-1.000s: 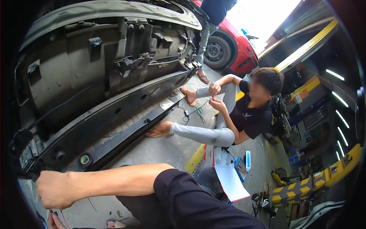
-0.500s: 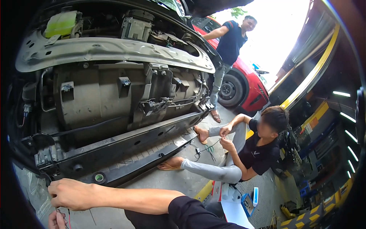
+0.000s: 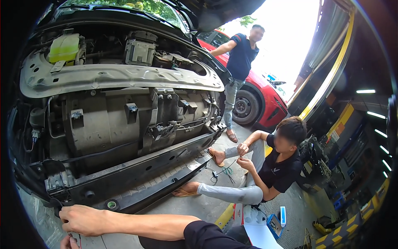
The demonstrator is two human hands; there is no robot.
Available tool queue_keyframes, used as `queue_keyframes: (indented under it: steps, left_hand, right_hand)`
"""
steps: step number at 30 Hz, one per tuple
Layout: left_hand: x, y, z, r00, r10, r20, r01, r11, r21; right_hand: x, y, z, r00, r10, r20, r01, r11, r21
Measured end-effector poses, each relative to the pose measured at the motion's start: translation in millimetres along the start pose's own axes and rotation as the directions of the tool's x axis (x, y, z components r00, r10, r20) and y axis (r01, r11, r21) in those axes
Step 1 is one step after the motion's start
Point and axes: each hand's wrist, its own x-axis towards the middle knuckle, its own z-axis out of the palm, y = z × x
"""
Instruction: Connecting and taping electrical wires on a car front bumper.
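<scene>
At the lower left, my right hand [image 3: 83,219] is closed, its fingers bent downward round a thin wire [image 3: 80,240]. Just below it, my left hand [image 3: 69,242] shows only in part, its fingertips pinched at the same wire. A dark cable [image 3: 57,203] runs from the car's front corner toward my right hand. Beside my right wrist, a roll of tape [image 3: 117,206], black outside with a green inner ring, lies by the bumper beam [image 3: 137,176]. The open car front [image 3: 103,124] stands over my hands, its cover off.
A seated person [image 3: 282,166] on the right holds a thin cable in both hands. Behind, another person [image 3: 244,58] stands by a red car [image 3: 269,97]. Green-black wires [image 3: 226,170] lie on the floor. An opened white box [image 3: 259,234] and a blue box [image 3: 274,226] sit near my arm.
The view has shifted, so the car front appears lower and farther left in part. My hands stay together at the wire. The seated person keeps working on the cable.
</scene>
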Motion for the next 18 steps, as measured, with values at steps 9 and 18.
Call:
queue_keyframes:
  steps: [9, 18]
  left_hand:
    - [2.1, 1.2, 1.2, 0.996, -0.082, 0.033, 0.079, 0.994, 0.078]
    - [9.5, -4.6, -10.4, 1.000, 0.017, -0.003, -0.017, 0.999, 0.044]
  right_hand:
    - [4.6, -4.6, 7.1, 0.998, 0.031, -0.062, -0.032, 0.999, -0.003]
    - [5.2, 14.2, 27.6, 0.993, -0.074, -0.089, 0.061, 0.988, -0.140]
